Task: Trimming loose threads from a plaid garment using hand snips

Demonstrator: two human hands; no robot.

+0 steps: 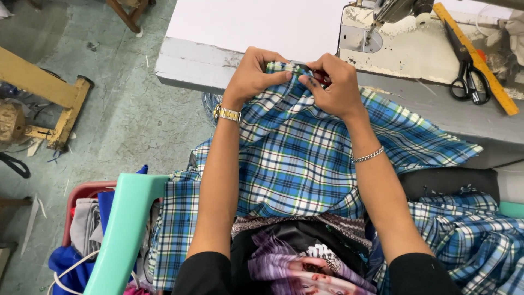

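Head view, hands: the left hand (255,74) and the right hand (334,82) are meeting at upper centre of the frame, just beside the near edge of the grey sewing table (218,68).
Left fingers: curling tight, pinching a bunched fold of the blue plaid fabric (297,164).
Right fingers: closing on the same fold, with a small red object (321,79) partly showing between them; its kind cannot be told.
Fabric: draping from the table edge down over the person's lap, filling the centre of the frame.
Wrists: a gold watch (227,113) is sitting on the left, a silver chain bracelet (368,155) on the right.
Upper right: black scissors (465,71) are lying beside a yellow ruler (476,57), near the sewing machine (401,8).
Lower left: a mint-green plastic chair back (125,229) is standing over a heap of clothes.
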